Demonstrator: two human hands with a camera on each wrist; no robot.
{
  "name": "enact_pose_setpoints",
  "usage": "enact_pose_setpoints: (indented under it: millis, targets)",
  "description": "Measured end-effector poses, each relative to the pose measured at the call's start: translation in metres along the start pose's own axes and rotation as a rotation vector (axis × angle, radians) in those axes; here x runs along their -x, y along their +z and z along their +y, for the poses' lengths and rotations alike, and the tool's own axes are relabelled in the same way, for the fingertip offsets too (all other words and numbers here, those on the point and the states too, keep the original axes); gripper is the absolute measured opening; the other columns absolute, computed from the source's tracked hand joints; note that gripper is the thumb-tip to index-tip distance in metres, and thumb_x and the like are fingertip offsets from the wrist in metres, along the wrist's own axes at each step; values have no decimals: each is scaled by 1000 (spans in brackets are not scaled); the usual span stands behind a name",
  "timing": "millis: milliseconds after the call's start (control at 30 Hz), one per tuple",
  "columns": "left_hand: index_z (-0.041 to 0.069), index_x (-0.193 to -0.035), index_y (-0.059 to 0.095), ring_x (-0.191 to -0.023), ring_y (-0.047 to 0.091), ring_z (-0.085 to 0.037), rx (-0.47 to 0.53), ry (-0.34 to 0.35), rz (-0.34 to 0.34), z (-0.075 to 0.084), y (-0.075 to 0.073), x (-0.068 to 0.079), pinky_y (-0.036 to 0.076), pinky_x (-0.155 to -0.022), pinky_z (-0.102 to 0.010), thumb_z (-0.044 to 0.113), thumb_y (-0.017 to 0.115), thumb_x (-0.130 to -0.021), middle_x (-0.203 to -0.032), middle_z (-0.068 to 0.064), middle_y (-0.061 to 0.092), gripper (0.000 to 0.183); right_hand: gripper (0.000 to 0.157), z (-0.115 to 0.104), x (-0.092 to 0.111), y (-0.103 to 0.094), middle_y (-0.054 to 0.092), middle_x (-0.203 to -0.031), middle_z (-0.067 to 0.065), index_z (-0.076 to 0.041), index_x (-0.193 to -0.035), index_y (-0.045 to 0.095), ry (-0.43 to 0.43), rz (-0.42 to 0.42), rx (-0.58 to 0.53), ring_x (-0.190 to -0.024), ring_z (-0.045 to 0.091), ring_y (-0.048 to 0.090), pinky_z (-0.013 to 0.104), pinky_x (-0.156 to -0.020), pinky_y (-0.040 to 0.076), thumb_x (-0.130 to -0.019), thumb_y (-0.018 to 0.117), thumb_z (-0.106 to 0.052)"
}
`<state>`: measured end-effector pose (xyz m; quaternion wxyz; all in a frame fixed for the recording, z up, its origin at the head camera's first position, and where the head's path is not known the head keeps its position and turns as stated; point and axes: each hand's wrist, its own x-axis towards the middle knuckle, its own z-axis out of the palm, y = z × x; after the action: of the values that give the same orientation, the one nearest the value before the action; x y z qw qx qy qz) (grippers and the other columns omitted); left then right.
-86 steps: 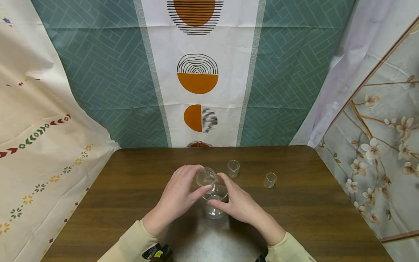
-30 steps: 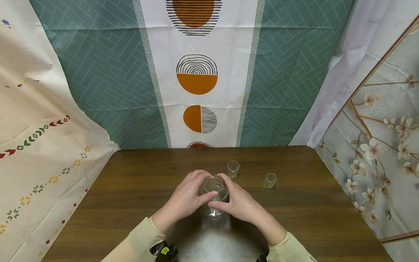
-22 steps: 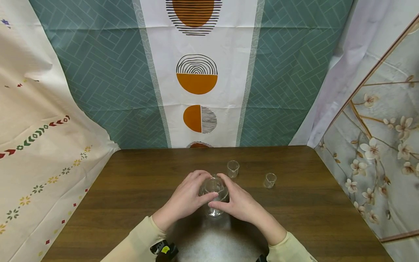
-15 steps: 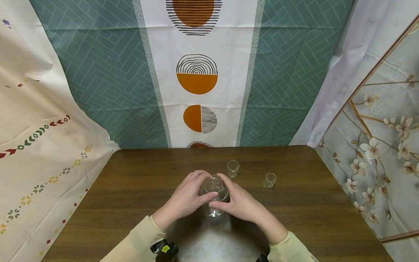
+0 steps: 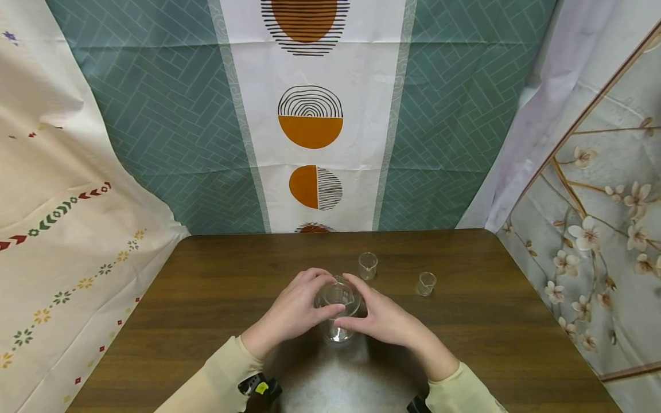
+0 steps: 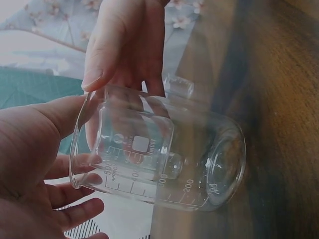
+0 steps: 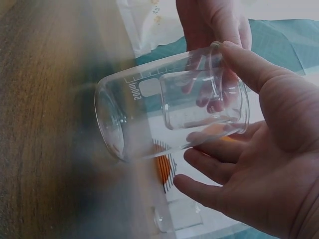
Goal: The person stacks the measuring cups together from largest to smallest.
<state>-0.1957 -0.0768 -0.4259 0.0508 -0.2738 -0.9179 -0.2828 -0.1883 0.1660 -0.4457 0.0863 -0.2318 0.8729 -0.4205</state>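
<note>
Though unreadable on headcam, wristcam-legible: round glass 500ml beaker (image 7: 142, 112), wide-gripped by right hand (image 5: 383, 319), inner beaker (image 7: 184, 107) pinched by left hand (image 5: 293, 308).

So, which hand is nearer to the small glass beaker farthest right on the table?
Right. The right hand is right of the large beaker, with the small beaker ahead and to its right. The left hand is left of the large beaker, farther away.

Free to pass at left side of left fingers (image 5: 315, 275); obstructed beyond right fingers (image 5: 364, 289) by small beaker (image 5: 368, 267), between both by large beaker (image 5: 338, 334).
</note>
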Motion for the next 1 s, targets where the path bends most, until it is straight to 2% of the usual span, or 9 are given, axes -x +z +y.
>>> enact_pose_setpoints:
  millis: [300,467,633,1000]
  targets:
    - [12,-132,75,-133,59,-33,5,14,-46,-1,0,-8,54,-106,-54,41,89,-95,-138,-7,67,49,94,1,-1,0,57,-158,9,-21,-169,38,-4,0,-3,-140,30,60,58,-111,50,-96,85,-55]
    - [12,-131,76,-129,60,-33,-27,33,-56,0,-1,-11,53,-106,-54,41,91,-93,-135,-6,68,50,94,2,-1,0,56,-159,9,-20,-169,38,-2,-3,-6,-142,30,59,59,-112,49,-96,85,-54]
    - [11,-129,77,-126,61,-33,-62,45,-76,1,-4,-13,52,-105,-56,44,92,-92,-133,-6,69,51,92,1,-1,0,55,-160,8,-24,-169,38,12,-8,-7,-143,30,57,60,-112,48,-96,84,-56]
    - [15,-119,81,-123,63,-34,-121,66,-130,4,-9,-20,53,-105,-55,45,92,-91,-127,-6,72,43,91,1,-1,0,54,-161,5,-23,-169,38,0,-21,-21,-144,29,56,60,-113,47,-97,84,-55]
